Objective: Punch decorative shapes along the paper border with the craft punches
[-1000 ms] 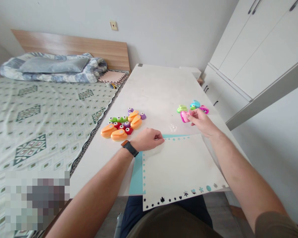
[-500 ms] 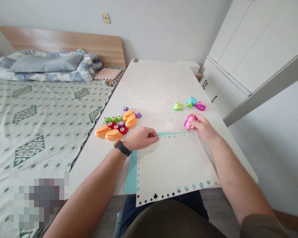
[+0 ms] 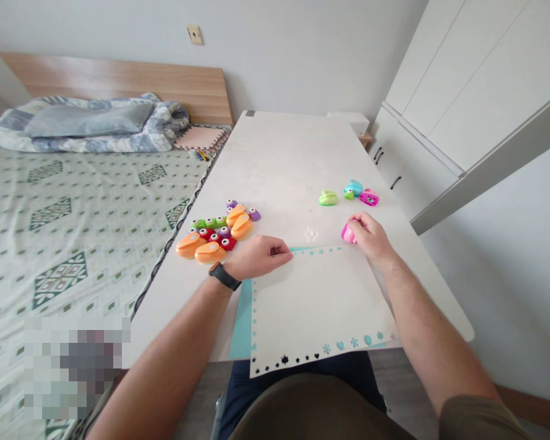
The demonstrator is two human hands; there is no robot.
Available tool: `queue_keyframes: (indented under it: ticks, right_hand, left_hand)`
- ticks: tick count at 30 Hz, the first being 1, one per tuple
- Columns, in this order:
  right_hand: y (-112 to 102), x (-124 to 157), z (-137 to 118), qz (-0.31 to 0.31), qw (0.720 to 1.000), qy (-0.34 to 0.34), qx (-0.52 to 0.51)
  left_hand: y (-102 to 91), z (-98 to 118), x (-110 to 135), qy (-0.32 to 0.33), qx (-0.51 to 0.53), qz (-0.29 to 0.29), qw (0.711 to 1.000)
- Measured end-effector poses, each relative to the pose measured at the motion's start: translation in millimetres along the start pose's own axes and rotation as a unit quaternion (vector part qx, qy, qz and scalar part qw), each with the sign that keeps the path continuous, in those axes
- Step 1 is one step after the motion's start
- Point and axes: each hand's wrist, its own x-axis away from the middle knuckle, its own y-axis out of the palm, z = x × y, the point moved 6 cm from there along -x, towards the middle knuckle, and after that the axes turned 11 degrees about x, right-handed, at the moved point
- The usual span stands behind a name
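A white sheet of paper [image 3: 316,299] lies at the table's near side, with small shapes punched along its left, top and bottom edges. Beneath it a light blue sheet [image 3: 241,324] shows at the left and through the holes. My left hand [image 3: 263,255] is closed on the white sheet's top edge, left of its middle, fingertips pinched there. At the sheet's top right corner, my right hand [image 3: 370,235] grips a pink craft punch [image 3: 348,232], its fingers over the top. Whether paper sits inside the punch I cannot tell.
Several orange [image 3: 209,252], red, green and purple punches are grouped on the table's left. Farther right stand a light green punch [image 3: 328,198], a blue punch [image 3: 352,186] and a magenta punch [image 3: 369,197]. White paper bits [image 3: 310,234] lie beyond the sheet. A bed [image 3: 105,201] adjoins the left.
My right hand has turned the pink punch slightly and shifted it a little toward the sheet's corner. The left hand stays at the top edge.
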Motion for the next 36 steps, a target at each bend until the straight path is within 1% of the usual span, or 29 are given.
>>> queue_keyframes:
  ticks: [4, 9, 16, 22, 28, 36]
  right_hand:
    - [-0.5, 2.4, -3.5, -0.015, 0.999, 0.003, 0.031]
    - [-3.7, 2.8, -3.6, -0.002, 0.997, 0.005, 0.073]
    - [-3.6, 5.9, -9.0, -0.026, 0.994, -0.001, 0.104]
    - [-3.6, 7.9, -16.4, -0.037, 0.992, 0.009, 0.118]
    - [-2.1, 7.3, -16.5, -0.032, 0.989, 0.003, 0.142]
    - [1.7, 7.5, -15.5, -0.039, 0.989, -0.007, 0.141]
  left_hand:
    - [-0.6, 0.2, -0.3, 0.000, 0.004, 0.001, 1.000]
    - [-2.8, 1.1, -0.5, 0.000, 0.011, 0.004, 1.000]
    - [-3.6, 0.3, -0.4, -0.006, 0.010, 0.005, 1.000]
    - [-4.9, -0.6, -0.3, -0.010, 0.014, 0.015, 1.000]
    - [-5.0, -0.2, -0.3, -0.007, 0.021, 0.016, 1.000]
    - [-5.2, -1.9, 0.0, -0.006, 0.026, 0.015, 1.000]
